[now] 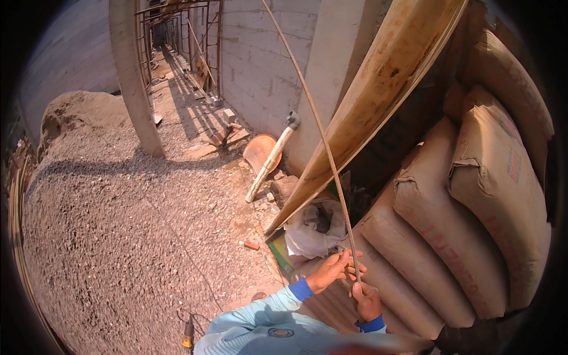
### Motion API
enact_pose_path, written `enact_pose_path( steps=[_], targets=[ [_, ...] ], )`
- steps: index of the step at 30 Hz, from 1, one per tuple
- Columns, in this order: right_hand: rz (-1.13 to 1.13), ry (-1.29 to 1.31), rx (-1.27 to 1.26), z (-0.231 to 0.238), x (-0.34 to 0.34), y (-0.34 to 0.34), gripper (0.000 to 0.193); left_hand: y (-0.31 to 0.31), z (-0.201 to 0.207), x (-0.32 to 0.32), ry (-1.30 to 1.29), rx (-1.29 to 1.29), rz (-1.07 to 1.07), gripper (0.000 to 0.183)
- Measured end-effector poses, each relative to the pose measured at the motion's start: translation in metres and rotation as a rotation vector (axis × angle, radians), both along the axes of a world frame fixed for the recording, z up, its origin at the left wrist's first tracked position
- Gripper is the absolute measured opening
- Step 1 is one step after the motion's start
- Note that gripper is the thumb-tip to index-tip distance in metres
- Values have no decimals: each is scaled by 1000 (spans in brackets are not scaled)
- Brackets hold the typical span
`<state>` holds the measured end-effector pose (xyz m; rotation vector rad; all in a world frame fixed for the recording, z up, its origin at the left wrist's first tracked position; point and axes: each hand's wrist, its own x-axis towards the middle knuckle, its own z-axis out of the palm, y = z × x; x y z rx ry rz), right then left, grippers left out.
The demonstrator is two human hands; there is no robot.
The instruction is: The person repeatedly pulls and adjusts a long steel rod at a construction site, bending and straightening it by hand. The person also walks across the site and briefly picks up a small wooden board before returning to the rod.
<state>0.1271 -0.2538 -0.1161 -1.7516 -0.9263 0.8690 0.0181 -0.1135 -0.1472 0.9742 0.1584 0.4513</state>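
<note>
A long thin rod [315,112], brownish and slightly bent, like a steel reinforcing bar, slants up and leftward past the top of the view. Its lower end is gripped by my right hand [368,302], with the thumb along it. My left hand [332,272] is beside the rod just above the right, fingers stretched out and apart. Those fingers reach to the rod; whether they touch it I cannot tell. Below and to the right of both hands lie stacked brown paper sacks [438,236]. A crumpled white sack [313,232] sits just beyond my left hand.
A wide wooden plank [373,100] leans behind the rod. An off-white pipe [271,160] rests by an orange basin [259,151] near the wall [260,65]. Gravel [130,236] covers the left, with a concrete post [135,83] beyond. A yellow corded tool [187,341] lies at lower left.
</note>
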Motion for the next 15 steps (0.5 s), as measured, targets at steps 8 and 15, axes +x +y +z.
enact_pose_path(
  steps=[8,15],
  targets=[
    [148,88,229,15,-9,51,39,-15,-26,0,-166,-56,105,69],
    [290,443,17,69,-8,136,41,-48,-37,-4,389,393,-138,57]
  ],
)
